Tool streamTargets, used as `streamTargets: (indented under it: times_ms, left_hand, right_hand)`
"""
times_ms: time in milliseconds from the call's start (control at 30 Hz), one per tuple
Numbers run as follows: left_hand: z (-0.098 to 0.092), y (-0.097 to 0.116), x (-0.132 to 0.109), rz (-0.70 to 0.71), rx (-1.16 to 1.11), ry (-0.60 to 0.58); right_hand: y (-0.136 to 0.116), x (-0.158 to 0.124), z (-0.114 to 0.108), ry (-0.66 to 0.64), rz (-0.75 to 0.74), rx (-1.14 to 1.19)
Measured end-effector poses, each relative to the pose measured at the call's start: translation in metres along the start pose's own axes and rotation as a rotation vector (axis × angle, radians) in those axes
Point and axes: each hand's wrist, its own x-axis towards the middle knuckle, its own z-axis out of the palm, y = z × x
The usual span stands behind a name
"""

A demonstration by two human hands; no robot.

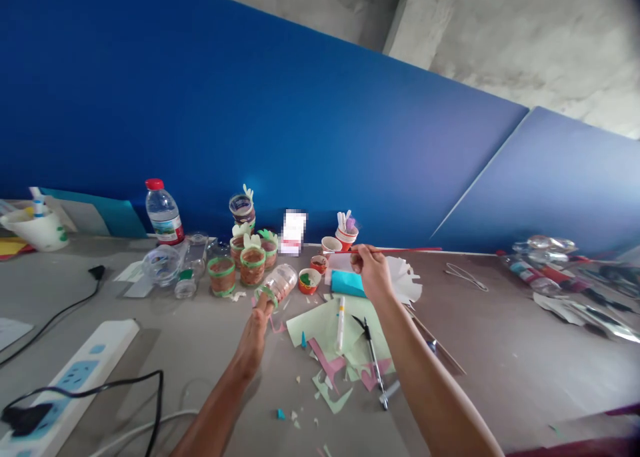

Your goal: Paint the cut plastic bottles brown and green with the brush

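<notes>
My left hand (257, 324) is closed on a clear plastic cup (280, 282) with a green rim, tilted on its side above the table. In my right hand (369, 264) a thin paintbrush (410, 249) is pinched; its red handle points right and its other end lies toward the paper cups. Below it stand a small paper cup with green paint (309, 281) and another with brown contents (319, 264). Left of the held cup, several brown-painted cups (253, 264) with green rims and pale paper cutouts are grouped together.
Paper scraps (333, 394), a green sheet (313, 324), a white marker (341, 324) and a black pen (375, 364) lie in front. A water bottle (164, 214) and power strip (75, 384) are left. A blue partition (250, 110) closes the back.
</notes>
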Motion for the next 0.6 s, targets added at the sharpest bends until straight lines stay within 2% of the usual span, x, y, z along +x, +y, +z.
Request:
streamTargets:
  times_ms: [67,167,333,467,600]
  left_hand:
    - [0.000,-0.002,-0.001,-0.021,0.004,-0.009]
    - [0.000,-0.007,-0.001,-0.063,-0.005,0.005]
    - [-0.002,-0.012,-0.003,-0.048,-0.034,0.028]
    - [0.001,-0.006,-0.004,-0.016,-0.071,0.005]
    - [0.006,0.003,-0.005,0.015,-0.122,-0.012]
  right_hand:
    - [-0.008,-0.022,0.000,0.016,0.030,0.281]
    - [-0.013,-0.056,0.007,-0.025,0.065,0.436]
    - [-0.006,-0.088,0.022,-0.046,0.025,0.374]
    - [0.000,-0.094,0.027,-0.025,-0.024,0.255]
    - [0.004,-0.098,0.031,-0.017,-0.062,0.249]
